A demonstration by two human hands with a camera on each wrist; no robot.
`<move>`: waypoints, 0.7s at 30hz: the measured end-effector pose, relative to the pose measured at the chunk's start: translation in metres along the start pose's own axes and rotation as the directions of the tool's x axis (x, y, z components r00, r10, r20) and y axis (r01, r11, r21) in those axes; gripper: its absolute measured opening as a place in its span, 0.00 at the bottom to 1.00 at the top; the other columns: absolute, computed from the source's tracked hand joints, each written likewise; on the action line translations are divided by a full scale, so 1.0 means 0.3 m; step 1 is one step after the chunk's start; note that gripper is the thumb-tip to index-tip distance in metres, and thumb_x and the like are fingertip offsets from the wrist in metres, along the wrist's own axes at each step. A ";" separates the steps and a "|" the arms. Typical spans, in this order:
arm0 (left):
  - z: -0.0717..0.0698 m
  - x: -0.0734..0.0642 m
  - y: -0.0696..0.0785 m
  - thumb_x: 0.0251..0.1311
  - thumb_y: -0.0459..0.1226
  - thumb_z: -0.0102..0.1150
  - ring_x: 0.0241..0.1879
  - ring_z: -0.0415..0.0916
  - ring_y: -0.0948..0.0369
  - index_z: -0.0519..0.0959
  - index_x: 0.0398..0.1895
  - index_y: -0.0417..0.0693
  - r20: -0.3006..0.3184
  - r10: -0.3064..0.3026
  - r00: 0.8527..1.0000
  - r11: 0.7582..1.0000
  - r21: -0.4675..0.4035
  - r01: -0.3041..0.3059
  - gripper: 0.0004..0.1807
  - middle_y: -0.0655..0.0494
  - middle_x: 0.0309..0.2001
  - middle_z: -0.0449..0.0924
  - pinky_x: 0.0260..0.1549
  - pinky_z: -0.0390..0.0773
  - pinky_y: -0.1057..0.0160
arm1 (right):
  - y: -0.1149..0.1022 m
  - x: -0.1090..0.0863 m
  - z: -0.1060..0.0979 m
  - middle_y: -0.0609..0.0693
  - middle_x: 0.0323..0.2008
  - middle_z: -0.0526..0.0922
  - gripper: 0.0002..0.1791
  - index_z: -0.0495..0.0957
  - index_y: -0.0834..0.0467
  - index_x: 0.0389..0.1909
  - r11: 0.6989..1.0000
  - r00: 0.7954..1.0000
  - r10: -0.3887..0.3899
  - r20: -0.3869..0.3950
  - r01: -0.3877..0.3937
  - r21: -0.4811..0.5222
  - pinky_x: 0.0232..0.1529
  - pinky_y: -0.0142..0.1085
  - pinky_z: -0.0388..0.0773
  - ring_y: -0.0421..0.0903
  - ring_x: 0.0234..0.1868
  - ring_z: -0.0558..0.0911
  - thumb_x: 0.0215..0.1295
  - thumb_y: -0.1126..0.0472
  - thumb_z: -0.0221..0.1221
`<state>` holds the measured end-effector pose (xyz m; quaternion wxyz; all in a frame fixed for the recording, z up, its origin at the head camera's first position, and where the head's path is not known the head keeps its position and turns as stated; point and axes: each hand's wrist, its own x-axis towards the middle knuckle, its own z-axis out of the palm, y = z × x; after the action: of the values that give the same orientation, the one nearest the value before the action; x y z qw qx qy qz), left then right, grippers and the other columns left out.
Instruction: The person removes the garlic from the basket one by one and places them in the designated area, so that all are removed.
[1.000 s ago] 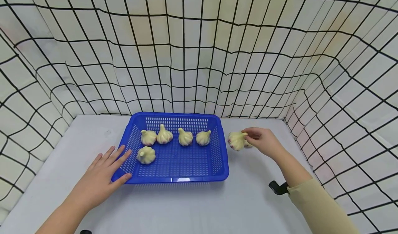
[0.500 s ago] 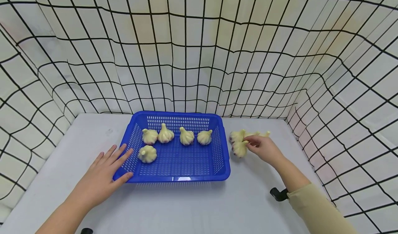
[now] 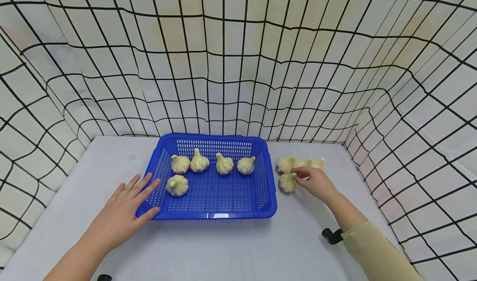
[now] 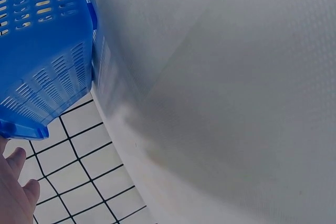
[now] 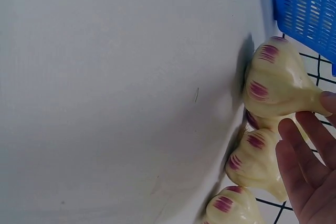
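Lowered since a second ago, the garlic bulb [image 3: 286, 185] my right hand [image 3: 314, 181] pinches looks nearly set beside the basket [image 3: 246, 215] (five bulbs [image 3: 199, 163] inside, three others [image 3: 284, 165] out); my spread left hand [image 3: 118, 209] touches the basket.

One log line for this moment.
left hand: touching blue basket | right hand: pinching garlic bulb by stem, outside basket | inside basket: five garlic bulbs
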<state>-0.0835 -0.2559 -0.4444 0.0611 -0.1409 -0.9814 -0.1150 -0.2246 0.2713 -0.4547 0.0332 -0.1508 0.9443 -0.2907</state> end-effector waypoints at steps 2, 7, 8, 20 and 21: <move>-0.001 -0.001 -0.001 0.67 0.59 0.53 0.77 0.37 0.42 0.54 0.79 0.55 0.005 0.000 1.000 1.000 -0.002 0.000 0.42 0.42 0.77 0.51 0.71 0.18 0.52 | 0.003 0.001 0.001 0.51 0.46 0.87 0.13 0.84 0.55 0.52 1.000 1.000 0.005 -0.002 -0.005 0.003 0.41 0.43 0.82 0.51 0.45 0.84 0.68 0.59 0.63; -0.005 -0.003 -0.001 0.68 0.59 0.52 0.77 0.35 0.42 0.52 0.79 0.55 0.018 -0.005 1.000 1.000 -0.008 0.006 0.43 0.42 0.78 0.50 0.71 0.18 0.50 | 0.009 0.005 0.004 0.51 0.47 0.86 0.13 0.84 0.55 0.52 1.000 1.000 0.009 -0.001 -0.009 0.027 0.43 0.45 0.82 0.50 0.45 0.84 0.68 0.60 0.62; -0.006 -0.003 -0.001 0.67 0.59 0.53 0.77 0.35 0.42 0.52 0.79 0.55 0.020 -0.007 1.000 1.000 -0.009 0.007 0.43 0.42 0.78 0.50 0.71 0.18 0.51 | 0.010 0.005 0.005 0.51 0.47 0.86 0.13 0.84 0.55 0.52 0.999 1.000 0.010 0.001 -0.010 0.031 0.44 0.46 0.83 0.50 0.46 0.84 0.68 0.60 0.62; 0.000 -0.002 0.002 0.67 0.59 0.54 0.77 0.37 0.43 0.53 0.79 0.56 -0.005 0.005 1.000 1.000 -0.010 -0.005 0.42 0.42 0.77 0.52 0.71 0.18 0.53 | 0.019 0.006 0.014 0.52 0.49 0.85 0.14 0.82 0.55 0.55 0.999 1.000 0.006 0.009 -0.006 0.051 0.47 0.46 0.83 0.51 0.48 0.84 0.70 0.60 0.60; 0.001 -0.002 0.002 0.67 0.59 0.54 0.77 0.38 0.43 0.53 0.79 0.56 -0.009 0.005 1.000 1.000 -0.009 -0.005 0.42 0.42 0.77 0.52 0.71 0.18 0.53 | 0.021 0.007 0.014 0.51 0.49 0.85 0.14 0.82 0.55 0.55 0.999 1.000 0.004 0.009 -0.004 0.050 0.47 0.47 0.82 0.51 0.48 0.84 0.70 0.60 0.61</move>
<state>-0.0828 -0.2554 -0.4445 0.0650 -0.1430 -0.9803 -0.1196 -0.2276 0.2733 -0.4618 0.0418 -0.1494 0.9368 -0.3136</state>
